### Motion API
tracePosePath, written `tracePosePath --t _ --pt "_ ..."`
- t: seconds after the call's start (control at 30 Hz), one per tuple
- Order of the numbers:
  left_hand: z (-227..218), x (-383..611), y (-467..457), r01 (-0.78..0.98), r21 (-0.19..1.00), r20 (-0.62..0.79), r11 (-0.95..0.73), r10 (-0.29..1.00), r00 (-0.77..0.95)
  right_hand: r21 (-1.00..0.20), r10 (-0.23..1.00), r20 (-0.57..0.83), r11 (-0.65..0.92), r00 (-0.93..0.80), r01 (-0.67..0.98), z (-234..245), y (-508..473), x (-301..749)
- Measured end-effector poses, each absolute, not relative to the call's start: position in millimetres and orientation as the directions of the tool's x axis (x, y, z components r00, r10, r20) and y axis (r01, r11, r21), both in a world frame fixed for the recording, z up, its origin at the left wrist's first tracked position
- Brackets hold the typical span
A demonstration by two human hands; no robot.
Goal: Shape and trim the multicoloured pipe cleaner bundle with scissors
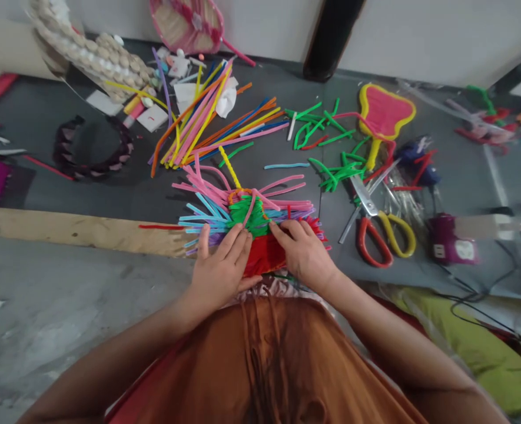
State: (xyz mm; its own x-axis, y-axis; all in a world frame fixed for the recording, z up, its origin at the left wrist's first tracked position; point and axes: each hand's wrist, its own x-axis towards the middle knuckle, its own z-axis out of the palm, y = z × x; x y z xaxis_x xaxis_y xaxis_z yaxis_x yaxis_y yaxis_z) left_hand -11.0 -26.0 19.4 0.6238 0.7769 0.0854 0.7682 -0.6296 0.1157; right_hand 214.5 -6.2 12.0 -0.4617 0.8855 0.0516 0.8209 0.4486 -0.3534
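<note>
A fan-like craft piece made of pipe cleaners [264,254] lies at the table's front edge, close to my body. Its middle is red and green, with pink, light blue and purple ends sticking out at the sides and a yellow twisted stem at the top. My left hand [225,262] grips it from the left, fingers on top and thumb at the lower edge, little finger raised. On the right side, my right hand [307,250] holds it with bent fingers, the index fingertip near the green part. What lies beneath my right fingers is hidden.
Scissors [368,203] lie to the right, beside cut green pipe cleaners [326,126]. Loose colored pipe cleaners [202,121] are heaped behind the piece. A dark headband [93,147] rests at left. A pink and yellow pipe-cleaner fan [386,112] and a purple box [450,238] stand right.
</note>
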Motion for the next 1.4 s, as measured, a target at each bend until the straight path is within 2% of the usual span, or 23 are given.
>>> tracePosePath --t 0.1,0.17,0.2,0.3,0.37,0.43,0.5,0.57,0.63,0.77,0.87,0.93,1.03,1.17,1.27,1.4 --pt "26 -7 -25 0.781 0.106 0.063 -0.616 0.788 0.613 -0.620 0.908 0.156 0.397 -0.390 0.677 21 -1 233" --pt "34 -3 -23 0.794 0.097 0.021 -0.600 0.799 0.601 -0.698 0.921 0.196 0.373 -0.337 0.611 30 2 241" --pt "39 -1 -21 0.800 0.091 -0.001 -0.592 0.804 0.595 -0.695 0.916 0.208 0.385 -0.342 0.608 35 4 241" --pt "49 5 -17 0.798 0.083 -0.067 -0.597 0.796 0.602 -0.525 0.851 0.210 0.514 -0.481 0.679 45 5 227" --pt "50 6 -16 0.793 0.085 -0.103 -0.604 0.786 0.609 -0.370 0.802 0.157 0.589 -0.577 0.718 46 5 212" --pt "45 4 -16 0.791 0.092 -0.120 -0.605 0.782 0.612 -0.262 0.795 0.092 0.600 -0.599 0.756 42 5 201" --pt "36 0 -19 0.789 0.100 -0.102 -0.606 0.783 0.614 -0.209 0.818 0.057 0.570 -0.572 0.795 34 4 196" --pt "26 -4 -23 0.789 0.109 -0.058 -0.605 0.789 0.612 -0.208 0.841 0.055 0.537 -0.538 0.818 24 5 198" --pt "17 -8 -27 0.795 0.116 -0.031 -0.596 0.798 0.602 -0.294 0.845 0.083 0.527 -0.528 0.797 16 6 207" --pt "17 -11 -26 0.793 0.123 -0.060 -0.597 0.793 0.606 -0.631 0.879 0.208 0.456 -0.429 0.628 15 12 233" --pt "33 -15 -15 0.772 0.115 -0.105 -0.625 0.765 0.635 -0.722 0.919 0.229 0.381 -0.321 0.577 23 8 247" --pt "48 -19 -6 0.754 0.093 -0.145 -0.651 0.740 0.657 -0.678 0.890 0.252 0.442 -0.379 0.587 25 0 249" --pt "72 -19 4 0.722 0.037 -0.196 -0.690 0.704 0.683 -0.509 0.787 0.281 0.608 -0.550 0.610 20 -16 244" --pt "90 3 0 0.706 -0.022 -0.148 -0.708 0.701 0.698 -0.332 0.745 0.206 0.663 -0.635 0.670 12 -27 236" --pt "82 24 -7 0.719 -0.053 -0.094 -0.693 0.720 0.687 -0.312 0.744 0.197 0.665 -0.639 0.679 10 -28 235" --pt "49 29 -10 0.746 -0.070 -0.106 -0.662 0.749 0.654 -0.326 0.736 0.231 0.675 -0.636 0.662 5 -29 236"
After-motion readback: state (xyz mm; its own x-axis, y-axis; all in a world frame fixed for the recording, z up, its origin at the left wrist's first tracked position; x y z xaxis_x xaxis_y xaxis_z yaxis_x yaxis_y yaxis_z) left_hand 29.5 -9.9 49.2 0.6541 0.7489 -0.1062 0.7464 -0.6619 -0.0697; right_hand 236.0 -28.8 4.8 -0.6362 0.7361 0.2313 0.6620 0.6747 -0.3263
